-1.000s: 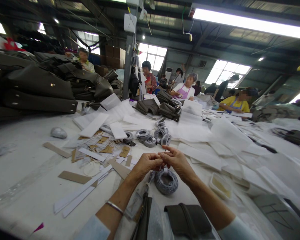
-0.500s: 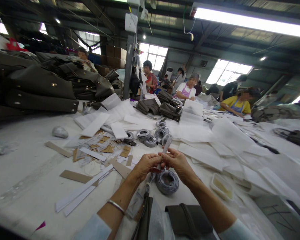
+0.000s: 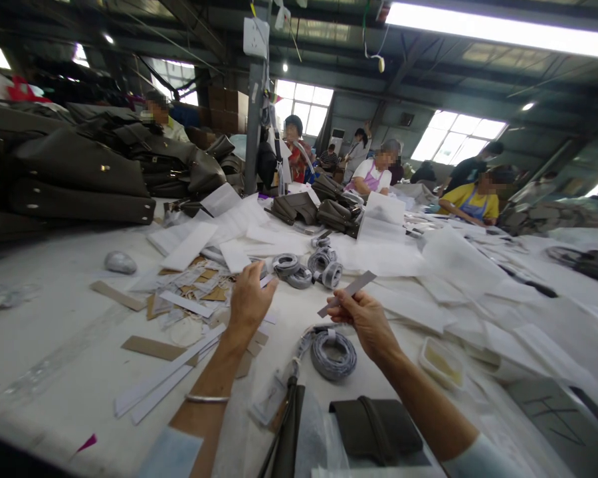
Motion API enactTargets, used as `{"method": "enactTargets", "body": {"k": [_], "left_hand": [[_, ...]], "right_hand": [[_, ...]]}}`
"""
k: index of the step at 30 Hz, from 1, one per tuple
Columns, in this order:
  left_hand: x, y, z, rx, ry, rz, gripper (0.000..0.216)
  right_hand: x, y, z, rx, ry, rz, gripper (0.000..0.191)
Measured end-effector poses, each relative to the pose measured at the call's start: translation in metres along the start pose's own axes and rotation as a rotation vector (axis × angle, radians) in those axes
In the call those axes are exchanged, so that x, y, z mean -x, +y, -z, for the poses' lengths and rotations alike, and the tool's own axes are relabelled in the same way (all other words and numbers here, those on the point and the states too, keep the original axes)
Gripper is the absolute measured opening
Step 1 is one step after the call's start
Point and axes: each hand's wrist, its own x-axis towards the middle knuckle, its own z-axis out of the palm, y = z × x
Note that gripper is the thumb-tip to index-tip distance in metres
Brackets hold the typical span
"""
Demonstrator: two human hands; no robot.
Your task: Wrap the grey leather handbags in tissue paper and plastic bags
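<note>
My right hand (image 3: 363, 318) pinches a flat grey strip (image 3: 359, 284) that slants up to the right above the table. My left hand (image 3: 252, 299) is closed, its fingers curled, with the end of a small white strip (image 3: 266, 280) showing between thumb and fingers. Below and between my hands lies a wrapped coil of strap (image 3: 333, 356) with a white band at its top. Closer to me are a dark olive bag (image 3: 376, 428) in clear plastic and a folded dark strap (image 3: 290, 425). Several more wrapped coils (image 3: 299, 272) lie beyond my hands.
Cardboard tags (image 3: 209, 282) and long white strips (image 3: 167, 378) litter the left side. Dark bags (image 3: 80, 166) are heaped at far left. White foam sheets (image 3: 413, 305) cover the right, near a plastic tub (image 3: 441, 364). Several people work farther back.
My hands have come apart from their shared hold on a pale strip. The left has moved left with a white piece; the right has shifted right, holding the grey strip.
</note>
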Motion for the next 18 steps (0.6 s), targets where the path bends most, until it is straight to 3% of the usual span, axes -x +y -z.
{"method": "enactTargets", "body": {"k": [4,6,12,15,18], "left_hand": [[0.021,0.013,-0.027,0.109,-0.420,-0.118,0.036],[0.032,0.016,-0.040,0.157,-0.547,-0.146,0.031],[0.045,0.009,-0.057,0.142,-0.558,-0.181,0.040],[0.044,0.005,-0.057,0.091,-0.577,-0.219,0.030],[0.045,0.005,-0.058,0.000,-0.558,-0.262,0.021]], "right_hand": [[-0.001,0.003,-0.004,-0.062,0.001,0.033,0.056],[-0.001,0.003,-0.005,-0.055,-0.022,0.040,0.052],[0.005,0.002,-0.003,0.050,-0.067,0.057,0.044],[0.008,-0.003,0.002,0.007,-0.048,0.070,0.044],[0.012,-0.010,0.012,0.041,-0.117,0.026,0.043]]}}
